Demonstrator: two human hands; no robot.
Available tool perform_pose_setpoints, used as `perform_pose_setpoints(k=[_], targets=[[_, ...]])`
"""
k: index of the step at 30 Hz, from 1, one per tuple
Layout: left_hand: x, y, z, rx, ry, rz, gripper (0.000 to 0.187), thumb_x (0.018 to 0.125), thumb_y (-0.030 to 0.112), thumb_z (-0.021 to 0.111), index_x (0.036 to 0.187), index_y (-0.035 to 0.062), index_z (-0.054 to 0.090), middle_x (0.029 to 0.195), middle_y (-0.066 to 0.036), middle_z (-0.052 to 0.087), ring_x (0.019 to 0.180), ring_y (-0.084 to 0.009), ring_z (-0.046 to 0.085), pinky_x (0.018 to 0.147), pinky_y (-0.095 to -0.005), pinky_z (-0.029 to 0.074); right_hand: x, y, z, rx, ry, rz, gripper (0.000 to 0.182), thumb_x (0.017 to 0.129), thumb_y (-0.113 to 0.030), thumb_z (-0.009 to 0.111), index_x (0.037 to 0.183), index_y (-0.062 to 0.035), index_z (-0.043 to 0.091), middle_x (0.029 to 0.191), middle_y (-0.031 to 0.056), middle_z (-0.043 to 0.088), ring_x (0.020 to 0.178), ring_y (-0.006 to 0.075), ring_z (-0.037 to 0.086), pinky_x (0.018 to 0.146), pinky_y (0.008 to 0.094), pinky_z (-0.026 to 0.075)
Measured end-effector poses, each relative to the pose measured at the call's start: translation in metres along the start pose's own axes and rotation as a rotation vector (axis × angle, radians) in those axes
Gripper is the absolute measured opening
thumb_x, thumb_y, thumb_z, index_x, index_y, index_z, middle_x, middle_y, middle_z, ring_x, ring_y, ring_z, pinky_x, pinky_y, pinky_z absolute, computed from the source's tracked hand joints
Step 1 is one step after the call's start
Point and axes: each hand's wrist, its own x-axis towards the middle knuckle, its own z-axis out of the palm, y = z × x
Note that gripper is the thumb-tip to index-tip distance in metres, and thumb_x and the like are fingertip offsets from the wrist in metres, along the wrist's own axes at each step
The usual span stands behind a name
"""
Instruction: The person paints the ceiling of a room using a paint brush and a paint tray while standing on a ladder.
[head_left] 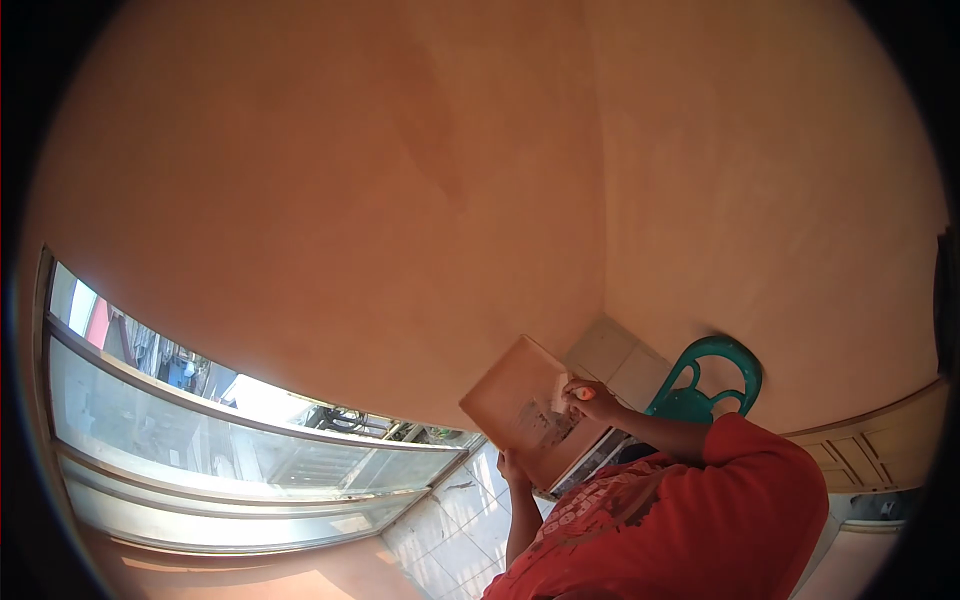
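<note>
A flat tan board (508,398) with dark smudges near its lower end is held tilted in front of my red shirt (680,520). My left hand (512,468) grips the board's lower edge from underneath. My right hand (592,400) rests on the board's right side and presses a small white pad (560,392) against its face. A white slatted object (592,458) shows just behind the board's lower right edge.
A green plastic chair (715,375) stands in the corner behind my right arm. Orange walls (350,180) fill most of the view. A glass window (200,440) runs along the left. Pale floor tiles (455,515) lie below, and a wooden cabinet (880,440) is at the right.
</note>
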Motion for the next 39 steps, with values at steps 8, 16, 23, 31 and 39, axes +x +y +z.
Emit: perform_pose_setpoints(k=[8, 16, 23, 31, 39], targets=[[-0.009, 0.015, 0.004, -0.021, 0.017, -0.033, 0.053, 0.096, 0.036, 0.062, 0.128, -0.0064, 0.055, 0.116, -0.014, 0.064, 0.1, -0.0243, 0.065, 0.085, -0.0351, 0.054, 0.007, -0.002, -0.022, -0.022, -0.115, -0.209, 0.024, 0.098, -0.024, 0.062, 0.104, -0.0012, 0.065, 0.08, 0.0071, 0.071, 0.076, 0.0154, 0.068, 0.073, 0.034, 0.052], [-0.002, 0.015, 0.005, 0.058, 0.085, -0.034, 0.051, 0.095, 0.036, 0.063, 0.125, -0.0061, 0.058, 0.114, -0.014, 0.066, 0.1, -0.0251, 0.066, 0.086, -0.0366, 0.054, 0.018, 0.006, -0.028, 0.028, -0.185, -0.222, 0.023, 0.095, -0.026, 0.068, 0.099, -0.0037, 0.068, 0.084, 0.0047, 0.07, 0.078, 0.0138, 0.065, 0.074, 0.0321, 0.051], [0.001, 0.018, 0.012, 0.037, 0.139, -0.021, 0.051, 0.095, 0.037, 0.065, 0.121, -0.0068, 0.062, 0.111, -0.013, 0.067, 0.097, -0.0225, 0.065, 0.083, -0.034, 0.053, 0.03, -0.002, -0.038, 0.043, -0.354, 0.066, 0.024, 0.096, -0.031, 0.068, 0.1, -0.0073, 0.069, 0.085, 0.0041, 0.071, 0.083, 0.0132, 0.066, 0.077, 0.0315, 0.051], [-0.003, 0.022, 0.013, 0.086, 0.158, -0.046, 0.051, 0.093, 0.037, 0.069, 0.114, -0.0085, 0.064, 0.105, -0.013, 0.068, 0.091, -0.0209, 0.065, 0.078, -0.0325, 0.054, 0.032, 0.002, -0.051, 0.146, -0.589, 0.027, 0.027, 0.097, -0.031, 0.067, 0.103, -0.0044, 0.068, 0.084, 0.006, 0.069, 0.084, 0.0136, 0.067, 0.077, 0.0321, 0.051], [-0.009, 0.02, 0.023, 0.08, 0.247, -0.009, 0.051, 0.091, 0.036, 0.071, 0.111, -0.0104, 0.064, 0.102, -0.013, 0.069, 0.085, -0.0212, 0.066, 0.075, -0.032, 0.054, 0.038, 0.035, -0.059, -0.039, -0.687, -0.287, 0.018, 0.097, -0.022, 0.064, 0.101, -0.004, 0.065, 0.098, 0.0117, 0.069, 0.091, 0.0226, 0.068, 0.082, 0.0356, 0.051]])
